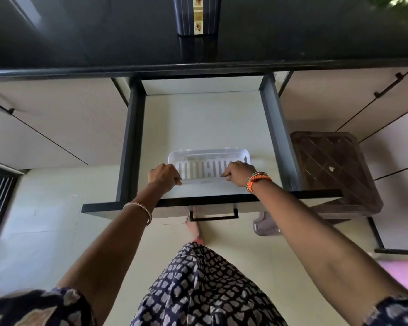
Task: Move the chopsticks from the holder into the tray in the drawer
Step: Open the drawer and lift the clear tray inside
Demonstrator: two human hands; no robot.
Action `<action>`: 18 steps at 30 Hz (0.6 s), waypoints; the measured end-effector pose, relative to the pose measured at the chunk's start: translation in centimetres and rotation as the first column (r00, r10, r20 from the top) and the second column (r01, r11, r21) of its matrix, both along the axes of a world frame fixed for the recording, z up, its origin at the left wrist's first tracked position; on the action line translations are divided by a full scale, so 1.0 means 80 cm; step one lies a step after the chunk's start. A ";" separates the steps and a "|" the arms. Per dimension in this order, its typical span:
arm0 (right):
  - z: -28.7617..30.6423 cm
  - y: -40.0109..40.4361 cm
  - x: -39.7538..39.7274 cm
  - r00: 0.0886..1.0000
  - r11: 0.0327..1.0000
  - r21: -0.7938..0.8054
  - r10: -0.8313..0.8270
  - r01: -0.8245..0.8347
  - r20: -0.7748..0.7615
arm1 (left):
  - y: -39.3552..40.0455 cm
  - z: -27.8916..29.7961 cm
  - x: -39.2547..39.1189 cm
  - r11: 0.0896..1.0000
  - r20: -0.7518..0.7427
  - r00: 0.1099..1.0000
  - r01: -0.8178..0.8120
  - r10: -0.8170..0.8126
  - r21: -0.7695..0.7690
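The drawer (272,118) stands pulled out under the black counter. A white slotted tray (207,153) lies near its front. My left hand (164,176) and my right hand (238,174) each pinch one end of a pale bundle of chopsticks (204,181). The bundle lies level across the tray's near edge. A dark blue holder (186,17) with a decorated strip stands on the counter at the back; its top is cut off by the frame.
The drawer front and its black handle (213,216) jut toward me. A brown latticed stool (335,170) stands to the right of the drawer, with a small plastic step (265,224) beside it. Closed cabinet doors flank both sides. My foot (193,228) is below the handle.
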State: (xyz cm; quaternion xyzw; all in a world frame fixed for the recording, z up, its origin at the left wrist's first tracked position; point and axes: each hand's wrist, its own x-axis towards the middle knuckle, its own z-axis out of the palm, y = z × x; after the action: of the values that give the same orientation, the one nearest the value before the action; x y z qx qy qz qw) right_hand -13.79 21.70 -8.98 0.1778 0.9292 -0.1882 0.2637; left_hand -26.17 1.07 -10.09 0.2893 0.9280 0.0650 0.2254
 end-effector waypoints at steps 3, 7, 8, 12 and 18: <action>0.002 -0.007 0.009 0.999 0.998 0.053 0.022 -0.021 -0.035 | -0.006 0.006 0.013 1.000 0.016 1.000 -0.025 0.026 -0.018; 0.001 -0.008 0.010 0.998 0.996 0.090 0.032 -0.028 -0.053 | -0.007 0.013 0.015 0.998 0.051 0.997 -0.055 0.056 -0.027; 0.001 -0.008 0.010 0.998 0.996 0.088 0.033 -0.029 -0.050 | -0.006 0.013 0.015 0.998 0.059 0.996 -0.058 0.060 -0.031; 0.003 -0.006 0.005 0.999 0.996 0.070 0.047 -0.046 -0.020 | 0.001 0.013 0.007 0.996 0.075 0.997 -0.010 0.017 -0.090; 0.048 0.011 -0.021 0.998 1.000 -0.004 0.011 -0.012 -0.061 | 0.023 0.045 -0.026 0.985 0.242 0.965 0.131 -0.100 -0.116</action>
State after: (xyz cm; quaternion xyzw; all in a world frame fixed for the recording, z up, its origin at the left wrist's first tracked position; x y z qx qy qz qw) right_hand -15.50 22.58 -5.11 0.1661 0.9375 -0.1940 0.2366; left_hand -28.26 2.88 -6.52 0.3179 0.8785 0.0244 0.3557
